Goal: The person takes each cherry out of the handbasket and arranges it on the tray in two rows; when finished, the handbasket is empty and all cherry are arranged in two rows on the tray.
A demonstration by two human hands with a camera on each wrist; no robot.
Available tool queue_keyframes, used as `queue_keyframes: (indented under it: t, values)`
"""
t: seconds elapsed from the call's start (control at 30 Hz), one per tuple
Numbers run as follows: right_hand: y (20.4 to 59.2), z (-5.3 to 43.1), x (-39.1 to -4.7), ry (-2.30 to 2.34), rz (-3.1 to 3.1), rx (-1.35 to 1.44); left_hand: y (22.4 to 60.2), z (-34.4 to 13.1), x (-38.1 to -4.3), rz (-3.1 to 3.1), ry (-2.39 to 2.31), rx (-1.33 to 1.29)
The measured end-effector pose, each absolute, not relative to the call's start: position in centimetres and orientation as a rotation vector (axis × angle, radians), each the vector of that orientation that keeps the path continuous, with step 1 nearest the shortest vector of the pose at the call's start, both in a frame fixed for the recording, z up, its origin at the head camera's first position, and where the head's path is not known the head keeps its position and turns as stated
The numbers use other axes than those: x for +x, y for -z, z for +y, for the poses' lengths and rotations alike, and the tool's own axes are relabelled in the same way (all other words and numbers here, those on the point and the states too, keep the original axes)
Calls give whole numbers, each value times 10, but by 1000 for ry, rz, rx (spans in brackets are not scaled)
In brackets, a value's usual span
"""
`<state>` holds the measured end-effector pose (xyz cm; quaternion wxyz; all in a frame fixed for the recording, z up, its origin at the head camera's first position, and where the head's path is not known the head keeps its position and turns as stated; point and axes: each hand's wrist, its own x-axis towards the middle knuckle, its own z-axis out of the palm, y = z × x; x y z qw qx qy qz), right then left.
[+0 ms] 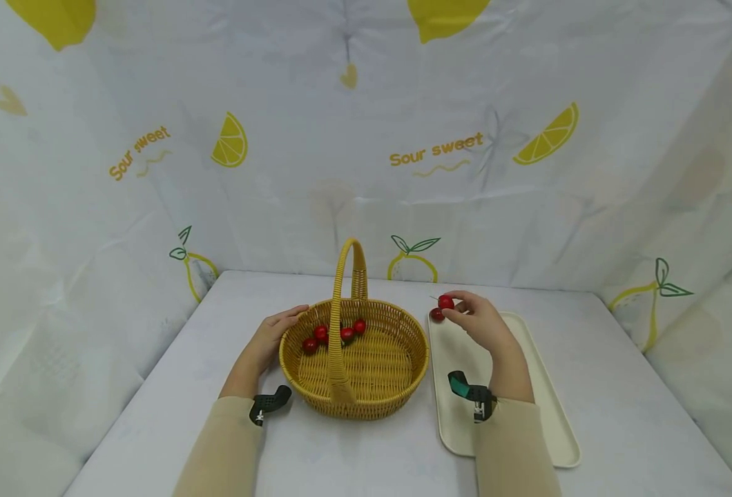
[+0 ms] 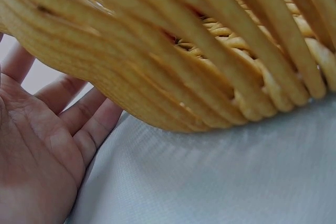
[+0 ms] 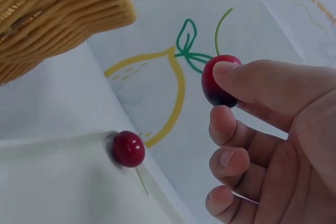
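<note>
Between thumb and forefinger my right hand (image 1: 479, 323) pinches a red cherry (image 3: 221, 81) whose green stem points up. That hand is over the far end of a cream tray (image 1: 459, 421). In the tray's far left corner lies another cherry (image 3: 128, 149), dark red with a thin stem. My left hand (image 1: 273, 336) rests against the left side of a yellow wicker basket (image 1: 366, 412), its fingers extended along the outer wall, as the left wrist view shows. Several cherries (image 1: 310, 346) sit inside, toward the basket's back left.
The basket's tall arched handle (image 1: 338, 345) rises over its middle. Basket and tray stand side by side on a table with a white cloth (image 1: 204, 373). A white curtain (image 1: 316, 172) with lemon prints hangs behind and at both sides.
</note>
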<state>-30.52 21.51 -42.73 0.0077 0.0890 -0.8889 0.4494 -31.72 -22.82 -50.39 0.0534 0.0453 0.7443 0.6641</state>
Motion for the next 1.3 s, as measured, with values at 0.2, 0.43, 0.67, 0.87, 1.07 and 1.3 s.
queue_keyframes:
  t: [0.2,0.43,0.67,0.87,1.07,1.3]
  values:
    - [449,217,-314,-1451,-2812,211,504,-228,-318,2263,-2021,146]
    - [472,217,-320,-1452,-2851,182,506,-228,-319,2269,-2014,159]
    - [484,214,-320,-1450,-2873,122,506,-227,-319,2275,-2011,157]
    - [484,212,-318,-1377,-2920,73,505,-228,-320,2265,-2015,160]
    - [485,214,-317,-1325,-2918,14,505,-227,-319,2267,-2012,149]
    - [482,211,-313,-1320,-2917,-32,503,-228,-317,2281,-2006,137]
